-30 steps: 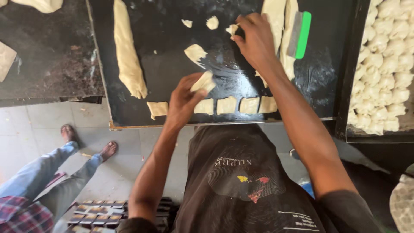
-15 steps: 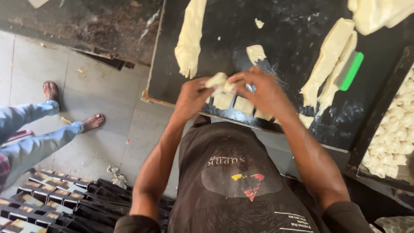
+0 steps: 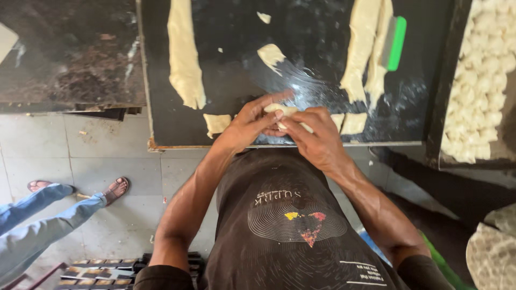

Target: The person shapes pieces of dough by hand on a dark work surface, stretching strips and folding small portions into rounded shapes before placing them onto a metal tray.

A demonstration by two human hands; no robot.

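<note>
Both hands meet at the near edge of the black board [image 3: 322, 59] in the head view: the left hand [image 3: 248, 124] and the right hand [image 3: 314, 138] are closed together around a small dough piece [image 3: 280, 110], fingers pinching and folding it between them just above the board. Only a pale sliver of that piece shows between the fingertips; how it is shaped inside I cannot tell. Judging by this, the shaping of one cut piece is in hand. More cut squares [image 3: 216, 123] lie along the near edge, one to the left and two just right of the hands. A long dough strip [image 3: 184, 53] lies further left, two more strips [image 3: 363, 51] to the right, with a green-handled scraper [image 3: 394, 43] touching them. A tray [image 3: 486, 75] of finished pieces stands at the far right. Next, the folded piece seems to need a firm pinch to close. Another person's legs in jeans and sandals [image 3: 48, 209] stand on the tiled floor [image 3: 107, 156], well apart.
</note>
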